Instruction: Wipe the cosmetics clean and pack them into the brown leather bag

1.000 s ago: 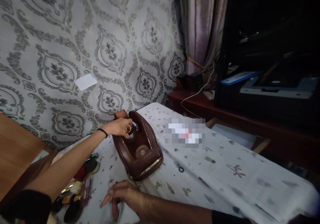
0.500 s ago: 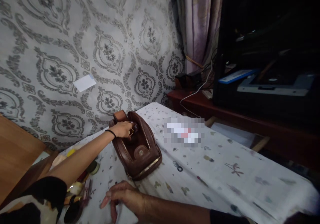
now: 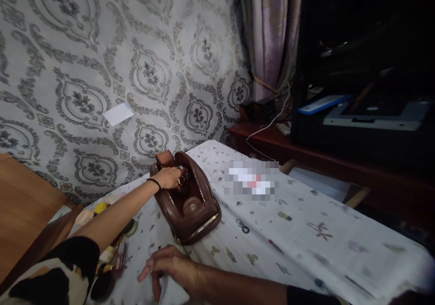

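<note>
- The left hand [image 3: 171, 178] is dipped into the brown bag [image 3: 197, 230]; whether anything is gripped there cannot be told.
- Beyond the right hand [image 3: 173, 266], loosely curled, grip unclear, the bag is set.
- Likely soft and light, it is best held by its rim [image 3: 200, 176].

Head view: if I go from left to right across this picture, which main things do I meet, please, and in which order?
Wooden panel, white rectangle on the wall, brown bag, light purple curtain, large black panel.
</note>
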Available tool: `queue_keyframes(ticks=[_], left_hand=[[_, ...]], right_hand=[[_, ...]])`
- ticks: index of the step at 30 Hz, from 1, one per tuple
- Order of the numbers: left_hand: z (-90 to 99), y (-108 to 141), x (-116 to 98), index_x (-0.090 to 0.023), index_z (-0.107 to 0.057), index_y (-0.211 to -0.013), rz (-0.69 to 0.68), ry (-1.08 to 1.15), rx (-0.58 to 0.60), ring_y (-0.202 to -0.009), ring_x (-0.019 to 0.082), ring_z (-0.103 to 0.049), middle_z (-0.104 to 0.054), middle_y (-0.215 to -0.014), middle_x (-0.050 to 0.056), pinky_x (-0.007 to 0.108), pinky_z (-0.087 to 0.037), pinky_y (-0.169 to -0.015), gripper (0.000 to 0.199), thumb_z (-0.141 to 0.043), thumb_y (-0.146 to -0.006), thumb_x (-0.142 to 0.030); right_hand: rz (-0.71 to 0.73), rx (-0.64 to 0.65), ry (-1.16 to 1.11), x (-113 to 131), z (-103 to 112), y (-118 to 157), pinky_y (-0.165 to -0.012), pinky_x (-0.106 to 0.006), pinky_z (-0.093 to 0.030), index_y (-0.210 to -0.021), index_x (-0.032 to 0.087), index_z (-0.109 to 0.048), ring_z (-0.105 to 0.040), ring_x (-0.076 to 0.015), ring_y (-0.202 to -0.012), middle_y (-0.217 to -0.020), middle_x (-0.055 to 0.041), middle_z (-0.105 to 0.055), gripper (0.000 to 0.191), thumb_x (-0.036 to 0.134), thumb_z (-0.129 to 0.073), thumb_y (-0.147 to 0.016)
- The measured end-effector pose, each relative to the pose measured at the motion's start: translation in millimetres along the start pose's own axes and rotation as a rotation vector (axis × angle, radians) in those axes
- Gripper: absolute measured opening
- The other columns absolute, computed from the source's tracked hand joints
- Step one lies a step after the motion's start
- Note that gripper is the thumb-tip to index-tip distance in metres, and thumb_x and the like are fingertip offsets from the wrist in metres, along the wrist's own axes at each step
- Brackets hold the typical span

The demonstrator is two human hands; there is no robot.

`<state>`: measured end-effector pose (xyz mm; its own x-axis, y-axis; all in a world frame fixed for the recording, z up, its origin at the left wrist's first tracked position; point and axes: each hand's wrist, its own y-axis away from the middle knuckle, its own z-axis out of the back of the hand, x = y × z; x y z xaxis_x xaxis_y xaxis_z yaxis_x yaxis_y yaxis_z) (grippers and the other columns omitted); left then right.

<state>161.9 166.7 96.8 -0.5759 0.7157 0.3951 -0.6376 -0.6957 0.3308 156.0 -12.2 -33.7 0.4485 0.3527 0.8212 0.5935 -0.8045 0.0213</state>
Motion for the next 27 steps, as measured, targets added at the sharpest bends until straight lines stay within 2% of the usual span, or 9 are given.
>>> queue_keyframes(ticks=[6,11,14,16,18,22,25,27], left_hand=[[-2.7,-1.2,-2.6,-0.020,-0.048,-0.136,-0.021,0.007,-0.005,-0.121,0.033,-0.059,-0.060,-0.134,0.015,0.039,-0.052,-0.093,0.063,-0.070,-0.077,-0.027],[-7.2,-3.9,-4.0,-0.019,-0.050,-0.134,-0.022,0.052,-0.009,-0.119,0.035,-0.060,-0.057,-0.137,0.018,0.042,-0.051,-0.094,0.060,-0.069,-0.077,-0.022],[-6.5,-4.1,-2.5,-0.020,-0.048,-0.134,-0.025,0.119,-0.013,-0.123,0.038,-0.056,-0.053,-0.141,0.018,0.046,-0.048,-0.097,0.069,-0.076,-0.071,-0.024],[-2.6,-3.2,1.7,-0.019,-0.050,-0.130,-0.021,0.186,-0.015,-0.121,0.038,-0.057,-0.057,-0.136,0.018,0.044,-0.049,-0.096,0.072,-0.081,-0.065,-0.027],[3.5,-2.1,8.8,-0.018,-0.053,-0.122,-0.010,0.277,-0.009,-0.110,0.032,-0.064,-0.066,-0.123,0.013,0.037,-0.055,-0.087,0.063,-0.080,-0.067,-0.029],[14.3,-3.6,24.6,-0.018,-0.054,-0.112,0.034,0.473,0.051,-0.081,0.016,-0.071,-0.072,-0.098,0.003,0.022,-0.057,-0.062,0.032,-0.064,-0.082,-0.024],[15.3,-9.4,28.6,-0.014,-0.056,-0.108,0.110,0.538,0.099,-0.076,0.014,-0.069,-0.071,-0.092,0.003,0.019,-0.056,-0.058,0.022,-0.058,-0.086,-0.015],[12.7,-13.2,26.3,-0.011,-0.060,-0.102,0.156,0.543,0.139,-0.074,0.014,-0.068,-0.069,-0.090,0.004,0.022,-0.056,-0.058,0.015,-0.059,-0.089,-0.017]], right_hand=[[0.064,-0.024,0.020,2.2,-3.4,2.5,-0.061,-0.027,-0.030,-0.077,0.010,-0.077,-0.043,-0.0098,-0.044,-0.041,0.0019,-0.054,0.034,0.036,-0.058,-0.069],[0.042,-0.026,0.020,3.4,-3.8,3.0,-0.059,-0.026,-0.030,-0.075,0.011,-0.077,-0.044,-0.0107,-0.041,-0.039,0.0023,-0.054,0.032,0.036,-0.058,-0.067],[0.042,-0.016,0.027,3.9,-3.2,3.6,-0.054,-0.026,-0.028,-0.076,0.011,-0.077,-0.041,-0.0100,-0.039,-0.040,0.0024,-0.054,0.033,0.036,-0.058,-0.067],[0.050,-0.019,0.026,3.8,-2.9,4.1,-0.054,-0.026,-0.028,-0.077,0.011,-0.077,-0.041,-0.0096,-0.039,-0.040,0.0023,-0.055,0.033,0.036,-0.057,-0.068],[0.047,-0.033,0.020,3.7,-2.9,4.7,-0.055,-0.026,-0.029,-0.078,0.011,-0.077,-0.042,-0.0098,-0.040,-0.040,0.0019,-0.054,0.033,0.035,-0.057,-0.068],[0.044,-0.042,0.016,4.3,-4.2,6.1,-0.057,-0.026,-0.030,-0.079,0.009,-0.077,-0.044,-0.0102,-0.044,-0.042,0.0009,-0.054,0.033,0.035,-0.059,-0.069],[0.070,-0.049,0.016,5.5,-5.5,6.2,-0.061,-0.026,-0.033,-0.078,0.010,-0.077,-0.046,-0.0108,-0.048,-0.041,0.0012,-0.053,0.032,0.035,-0.059,-0.069],[0.055,-0.038,0.017,5.4,-5.5,5.2,-0.059,-0.026,-0.032,-0.076,0.010,-0.077,-0.044,-0.0107,-0.045,-0.040,0.0015,-0.053,0.033,0.036,-0.058,-0.068]])
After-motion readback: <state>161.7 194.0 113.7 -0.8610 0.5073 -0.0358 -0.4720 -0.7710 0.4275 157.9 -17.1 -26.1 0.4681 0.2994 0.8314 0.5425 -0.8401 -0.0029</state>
